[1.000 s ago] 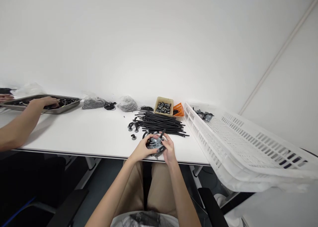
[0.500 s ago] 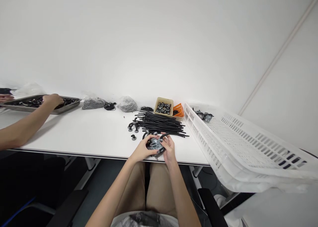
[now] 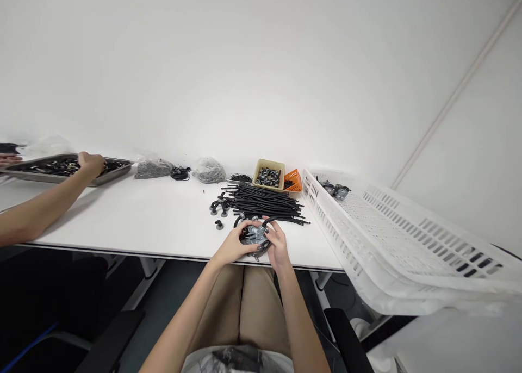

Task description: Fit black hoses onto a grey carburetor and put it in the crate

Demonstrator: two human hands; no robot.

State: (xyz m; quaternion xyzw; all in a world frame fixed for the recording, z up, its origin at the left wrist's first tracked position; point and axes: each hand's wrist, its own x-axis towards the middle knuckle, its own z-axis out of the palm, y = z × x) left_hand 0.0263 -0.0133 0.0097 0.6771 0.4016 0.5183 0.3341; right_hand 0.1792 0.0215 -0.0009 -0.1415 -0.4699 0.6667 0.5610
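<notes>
My left hand [image 3: 234,246] and my right hand [image 3: 278,246] together hold a grey metal fitting [image 3: 255,234] just above the table's front edge. A curved black rubber hose [image 3: 269,219] is attached to it and arcs over the top, partly hidden by my fingers. Directly behind my hands lies a pile of straight black rubber tubes [image 3: 261,201]. To its left are several short, curved black hoses with grey ends [image 3: 217,206].
A co-worker's hand [image 3: 91,164] reaches into a steel tray [image 3: 61,180] of black parts at the far left. Plastic bags of small parts [image 3: 154,168], a beige box of fittings [image 3: 268,175] and an orange basket [image 3: 292,181] stand along the back. A large white crate [image 3: 391,237] holds grey assemblies [image 3: 334,189] at the right.
My hands have turned the fitting, bringing the black hose round in an arc over its top. The co-worker's hand has moved right across the tray.
</notes>
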